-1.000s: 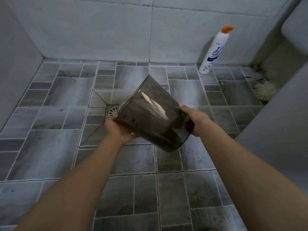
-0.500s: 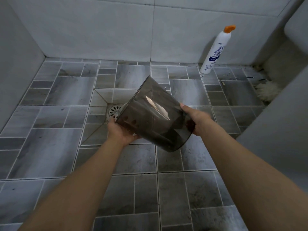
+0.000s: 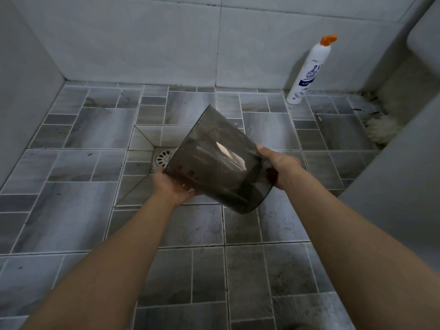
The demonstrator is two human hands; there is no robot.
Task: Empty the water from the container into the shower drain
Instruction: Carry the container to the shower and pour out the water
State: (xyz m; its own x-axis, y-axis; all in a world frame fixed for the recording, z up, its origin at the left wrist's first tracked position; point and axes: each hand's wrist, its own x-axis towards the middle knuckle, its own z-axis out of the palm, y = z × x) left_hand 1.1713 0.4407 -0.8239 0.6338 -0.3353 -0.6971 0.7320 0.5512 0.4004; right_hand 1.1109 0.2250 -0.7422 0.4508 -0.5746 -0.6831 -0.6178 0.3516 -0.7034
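A dark see-through plastic container (image 3: 214,160) is held tilted above the tiled shower floor, its open end pointing away and left toward the round metal drain (image 3: 163,156). My left hand (image 3: 172,185) grips it from below near the left rim. My right hand (image 3: 278,166) holds its right side near the base. The container covers part of the drain. No stream of water is visible.
A white cleaner bottle (image 3: 308,70) with an orange cap stands against the back wall at the right. A white fuzzy clump (image 3: 381,131) lies in the right corner by a grey ledge (image 3: 392,182). Walls close the left and back.
The container and both hands have stayed almost still over the drain; the view has shifted only slightly.
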